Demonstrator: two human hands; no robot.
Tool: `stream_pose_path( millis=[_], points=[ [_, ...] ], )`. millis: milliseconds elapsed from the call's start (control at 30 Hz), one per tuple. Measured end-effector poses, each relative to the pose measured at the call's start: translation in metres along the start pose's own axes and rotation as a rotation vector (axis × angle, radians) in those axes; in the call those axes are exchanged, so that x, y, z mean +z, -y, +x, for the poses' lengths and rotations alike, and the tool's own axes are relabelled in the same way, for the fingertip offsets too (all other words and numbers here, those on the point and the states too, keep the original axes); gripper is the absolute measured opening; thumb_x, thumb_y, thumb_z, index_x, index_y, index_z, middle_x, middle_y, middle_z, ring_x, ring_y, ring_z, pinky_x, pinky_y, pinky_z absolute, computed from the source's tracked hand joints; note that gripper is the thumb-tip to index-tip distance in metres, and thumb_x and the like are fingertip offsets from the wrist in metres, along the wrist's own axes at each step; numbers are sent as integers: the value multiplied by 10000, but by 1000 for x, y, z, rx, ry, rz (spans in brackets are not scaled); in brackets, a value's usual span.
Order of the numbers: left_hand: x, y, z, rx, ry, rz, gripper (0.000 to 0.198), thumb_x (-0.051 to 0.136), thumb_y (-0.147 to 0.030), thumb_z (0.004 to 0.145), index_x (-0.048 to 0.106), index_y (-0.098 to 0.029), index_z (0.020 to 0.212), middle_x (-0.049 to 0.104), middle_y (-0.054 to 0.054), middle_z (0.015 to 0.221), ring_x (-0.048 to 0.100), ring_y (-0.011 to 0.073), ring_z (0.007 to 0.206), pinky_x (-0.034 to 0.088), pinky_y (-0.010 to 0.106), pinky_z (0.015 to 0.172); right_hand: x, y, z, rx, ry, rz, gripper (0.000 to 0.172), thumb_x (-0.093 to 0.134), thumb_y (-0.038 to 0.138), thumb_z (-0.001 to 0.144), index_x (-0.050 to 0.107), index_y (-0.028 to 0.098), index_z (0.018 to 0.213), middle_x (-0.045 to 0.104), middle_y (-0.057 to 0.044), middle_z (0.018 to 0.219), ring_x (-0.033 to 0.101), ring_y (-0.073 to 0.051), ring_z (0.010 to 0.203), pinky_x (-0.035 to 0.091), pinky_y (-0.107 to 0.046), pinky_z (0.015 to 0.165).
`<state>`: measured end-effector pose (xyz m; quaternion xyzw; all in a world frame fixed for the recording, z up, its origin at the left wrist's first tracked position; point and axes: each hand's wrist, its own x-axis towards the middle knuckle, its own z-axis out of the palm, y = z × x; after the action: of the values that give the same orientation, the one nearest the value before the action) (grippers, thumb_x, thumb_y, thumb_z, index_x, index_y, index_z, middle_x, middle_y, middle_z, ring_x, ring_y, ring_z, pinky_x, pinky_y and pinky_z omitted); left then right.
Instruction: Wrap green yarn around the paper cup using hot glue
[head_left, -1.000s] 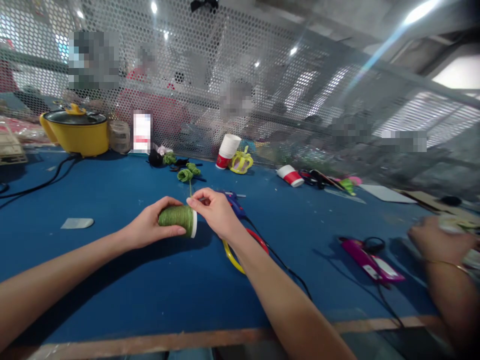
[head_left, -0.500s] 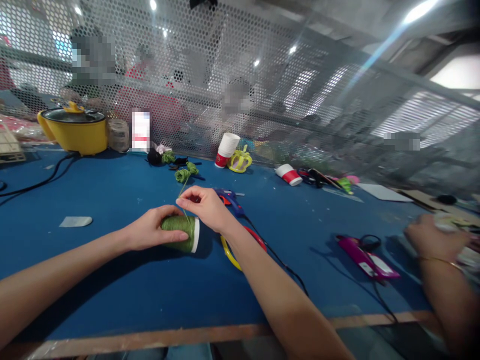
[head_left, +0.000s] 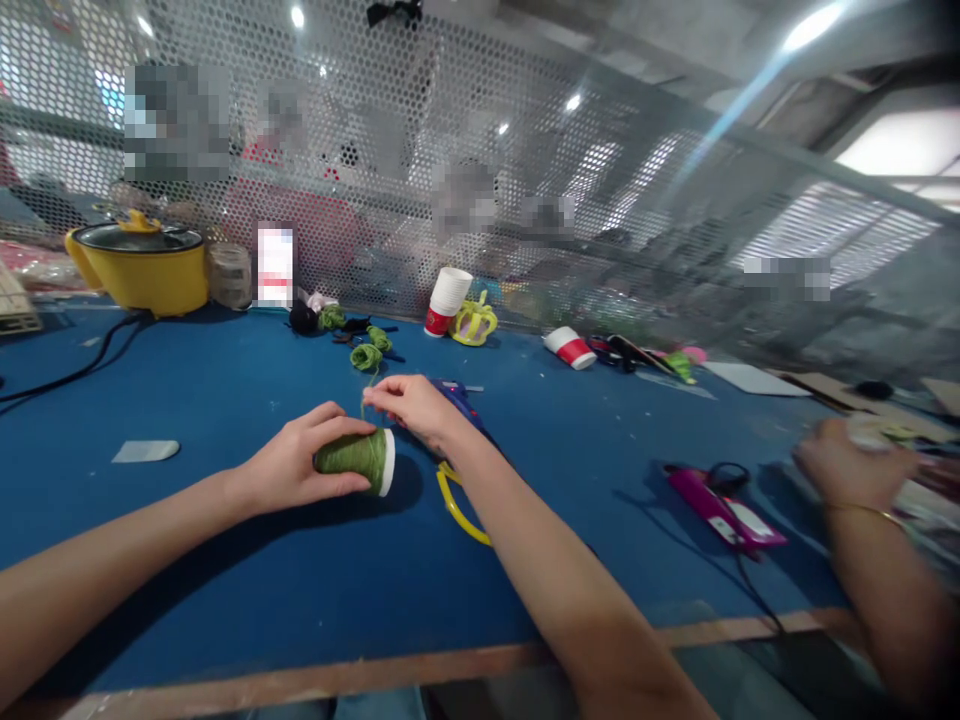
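Observation:
A cup wrapped in green yarn [head_left: 355, 461] lies sideways in my left hand [head_left: 292, 465], its white rim facing right. The fingers press on it from above and the thumb from below. Just above the rim, my right hand [head_left: 409, 405] pinches a strand of green yarn [head_left: 364, 405]. That strand runs between the wrapped cup and a small green yarn bundle [head_left: 366, 357] farther back. Behind my right hand lies a blue glue gun [head_left: 459, 397], partly covered. Yellow scissors handles [head_left: 461, 510] show beside my right forearm.
Along the back stand a yellow pot [head_left: 146, 270], a glass jar [head_left: 229, 277], stacked paper cups [head_left: 448, 298] and a yellow crown-shaped piece [head_left: 475, 322]. A fallen cup [head_left: 570, 347] lies farther right. Near a purple device [head_left: 720, 508] is another person's hand [head_left: 847, 465].
My right hand has shifted slightly right, and its pinched strand now passes left of the fingertips. My left fingers have moved over the top of the wrapped cup. The view has shifted slightly.

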<state>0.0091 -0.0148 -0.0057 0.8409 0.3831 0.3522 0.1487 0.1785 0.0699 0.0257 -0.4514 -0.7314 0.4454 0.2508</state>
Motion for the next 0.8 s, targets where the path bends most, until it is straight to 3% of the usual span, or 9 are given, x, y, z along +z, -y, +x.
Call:
stream_pose_path(
  millis=[167,333,500,667,733,800],
  points=[
    [0,3,2,-59,-58,31,411,596,-403,749,522,-185,1089,531,54,913,541,167,798,458,274,692,-52,-7,-3,111,-381,-634,207,471,319,805,596,157,769,637,-57,751,572,-129,664,396,-223,583],
    [1,5,3,-69,-86,44,421,598,-416,741,524,-184,1084,531,55,923,542,172,809,464,285,702,-78,-36,-7,287,-321,-757,169,632,167,644,527,150,513,621,-114,633,597,-231,735,401,-268,594],
    [1,9,2,-68,-91,63,434,597,-420,741,516,-187,1097,518,67,968,548,187,855,471,301,735,-70,-55,-3,337,-355,-710,80,638,134,608,563,149,631,639,-114,722,608,-235,747,429,-274,603],
    [2,14,1,-73,-81,84,453,599,-428,739,505,-202,1120,495,70,1007,540,202,905,470,325,778,-71,-38,-18,249,-428,-506,306,573,152,679,503,133,976,627,-55,794,567,-109,545,452,-234,540],
    [1,16,1,-77,-77,89,457,598,-432,739,505,-204,1124,487,69,1008,535,203,908,469,329,784,-70,-24,-33,139,-385,-238,238,580,186,692,517,131,915,593,-17,684,524,-87,482,454,-224,508],
    [1,16,1,-83,-75,96,463,599,-435,738,507,-200,1127,482,68,1005,533,202,906,469,327,786,-66,-11,-48,119,-243,-67,146,577,236,714,544,127,806,547,4,577,518,-88,469,450,-215,486]
  ],
)
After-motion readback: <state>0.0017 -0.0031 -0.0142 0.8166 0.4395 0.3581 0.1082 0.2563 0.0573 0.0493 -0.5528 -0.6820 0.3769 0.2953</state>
